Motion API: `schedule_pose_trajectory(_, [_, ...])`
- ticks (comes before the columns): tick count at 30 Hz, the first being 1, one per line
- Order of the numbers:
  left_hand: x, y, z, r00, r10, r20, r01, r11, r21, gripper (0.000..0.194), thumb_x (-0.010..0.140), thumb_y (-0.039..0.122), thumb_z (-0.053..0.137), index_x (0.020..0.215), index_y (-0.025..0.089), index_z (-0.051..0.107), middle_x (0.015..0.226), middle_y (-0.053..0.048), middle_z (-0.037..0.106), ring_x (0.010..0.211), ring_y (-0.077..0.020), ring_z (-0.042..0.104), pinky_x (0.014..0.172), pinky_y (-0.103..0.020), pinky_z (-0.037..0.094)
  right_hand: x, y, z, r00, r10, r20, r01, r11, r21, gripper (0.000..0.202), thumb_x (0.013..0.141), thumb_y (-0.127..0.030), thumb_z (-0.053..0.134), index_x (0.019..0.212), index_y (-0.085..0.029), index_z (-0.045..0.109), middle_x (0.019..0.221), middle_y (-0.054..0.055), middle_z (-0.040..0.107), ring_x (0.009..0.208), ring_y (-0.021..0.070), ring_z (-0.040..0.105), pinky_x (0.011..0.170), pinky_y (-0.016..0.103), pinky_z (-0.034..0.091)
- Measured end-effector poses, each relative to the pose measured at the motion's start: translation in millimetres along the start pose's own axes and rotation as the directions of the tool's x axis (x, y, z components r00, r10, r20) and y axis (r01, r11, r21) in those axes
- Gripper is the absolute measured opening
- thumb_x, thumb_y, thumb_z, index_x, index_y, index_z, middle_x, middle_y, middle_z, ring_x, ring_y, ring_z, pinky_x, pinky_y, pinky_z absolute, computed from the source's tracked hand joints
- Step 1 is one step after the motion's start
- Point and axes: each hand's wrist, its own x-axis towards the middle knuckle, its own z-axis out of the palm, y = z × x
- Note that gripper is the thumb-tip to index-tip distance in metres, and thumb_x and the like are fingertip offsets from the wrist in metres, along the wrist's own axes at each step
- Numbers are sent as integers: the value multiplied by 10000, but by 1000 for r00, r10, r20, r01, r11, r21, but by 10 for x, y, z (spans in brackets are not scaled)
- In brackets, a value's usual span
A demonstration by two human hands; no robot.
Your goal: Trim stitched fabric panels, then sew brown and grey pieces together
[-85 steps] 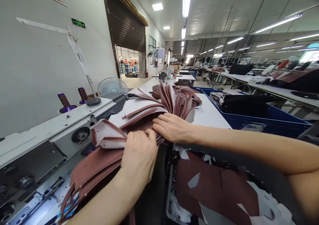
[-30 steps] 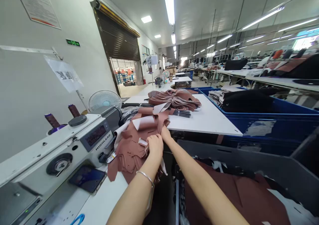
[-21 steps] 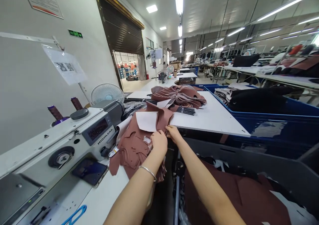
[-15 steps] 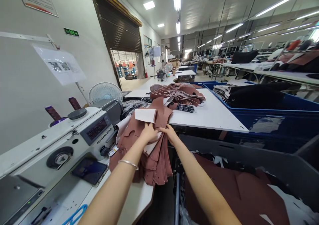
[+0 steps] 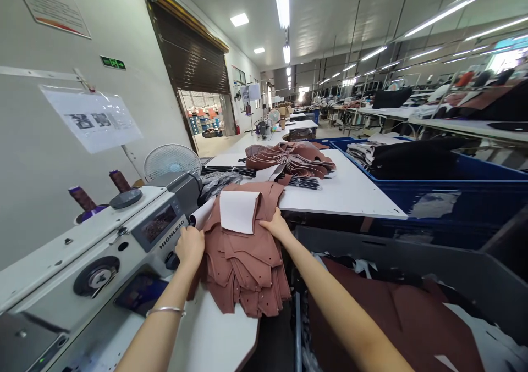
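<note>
A fanned stack of brown fabric pieces (image 5: 251,256) hangs over the rounded end of the white sewing table (image 5: 223,333). On top of it lies a white fabric piece (image 5: 239,211). My left hand (image 5: 190,246) is closed at the stack's left edge, close to the sewing machine (image 5: 159,234); brown cloth shows just below it, while its fingertips are hidden. At the stack's right edge, my right hand (image 5: 278,226) grips the layers, thumb on top and the other fingers mostly out of sight.
Behind the stack, a bundle of brown pieces (image 5: 292,157) and some black strips (image 5: 304,183) lie on a white tabletop (image 5: 342,199). To the right are a blue bin (image 5: 466,201) and a grey bin (image 5: 412,245) holding dark brown fabric. A fan (image 5: 172,160) stands behind the machine.
My left hand has moved from the middle of the stack to its left edge. The white piece now lies flatter, and the brown layers have spread and settled lower. My right hand stays at the right edge.
</note>
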Motion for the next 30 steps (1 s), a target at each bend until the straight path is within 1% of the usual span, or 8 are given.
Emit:
schedule_pose_trajectory(3, [94, 23, 52, 1000, 0, -15, 0, 1000, -6, 432, 896, 341, 369, 1133, 48, 580, 1199, -236, 519, 971, -371, 625, 786, -464, 484, -106, -115, -6, 990, -137, -45, 122, 964, -237, 488, 782, -217, 608, 1214, -28, 484, 1372, 320, 347, 1223, 398, 402, 960, 591, 350])
schedule_pose_trajectory(5, [171, 6, 78, 1000, 2, -16, -2, 1000, -15, 415, 895, 341, 369, 1115, 77, 602, 1201, -221, 509, 957, -365, 630, 769, -458, 487, -134, -201, 16, 958, -284, 37, 279, 899, -336, 269, 862, -214, 516, 1068, -59, 593, 1282, 270, 474, 1219, 352, 405, 998, 552, 335])
schedule_pose_trajectory(9, [316, -55, 106, 999, 39, -5, -39, 998, -49, 332, 878, 298, 407, 1049, 169, 660, 1166, -170, 548, 915, -320, 646, 743, -409, 491, -8, -361, 69, 786, -514, 343, 615, 704, -356, 201, 896, -217, 511, 1002, -158, 670, 1121, 112, 636, 1109, 228, 500, 1011, 373, 383])
schedule_pose_trajectory(13, [413, -80, 29, 994, 93, -63, -99, 990, -103, 329, 880, 260, 392, 975, 158, 690, 1085, -168, 614, 982, -311, 620, 801, -384, 481, 397, -539, 94, 665, -585, 464, 745, 567, -352, 382, 854, -159, 574, 1230, -227, 578, 1454, 57, 390, 1273, 218, 392, 1091, 340, 299])
schedule_pose_trajectory(17, [526, -17, -138, 982, 82, -172, -114, 976, -187, 358, 881, 212, 361, 1037, 87, 658, 1080, -204, 638, 1035, -318, 598, 862, -379, 464, 881, -706, 181, 719, -525, 456, 694, 582, -423, 446, 825, -173, 640, 1258, -210, 540, 1493, 107, 295, 1213, 257, 469, 1046, 401, 363])
schedule_pose_trajectory(24, [634, 282, -784, 928, 28, -370, -154, 936, -318, 368, 902, 219, 302, 1078, 75, 592, 1081, -186, 662, 970, -269, 625, 826, -344, 486, 1137, -679, 523, 884, -345, 315, 460, 764, -453, 279, 930, -335, 537, 1141, -157, 568, 1169, 87, 571, 1014, 203, 580, 879, 421, 498])
schedule_pose_trajectory(28, [456, 659, -1358, 782, 281, -557, -419, 898, -135, 301, 914, 250, 328, 1026, 149, 589, 1431, -127, 436, 1013, -230, 610, 870, -329, 474, 1181, -631, 554, 909, -300, 289, 388, 862, -327, 302, 922, -340, 549, 1165, -160, 556, 1191, 85, 557, 1026, 214, 575, 870, 416, 503])
schedule_pose_trajectory(30, [307, 889, -1482, 680, 526, -511, -554, 825, 112, 316, 911, 199, 306, 1058, 125, 576, 1519, -156, 274, 959, -257, 629, 807, -385, 498, 1226, -633, 495, 914, -285, 289, 359, 900, -247, 285, 925, -336, 544, 1154, -166, 564, 1187, 83, 561, 1018, 208, 577, 868, 407, 506])
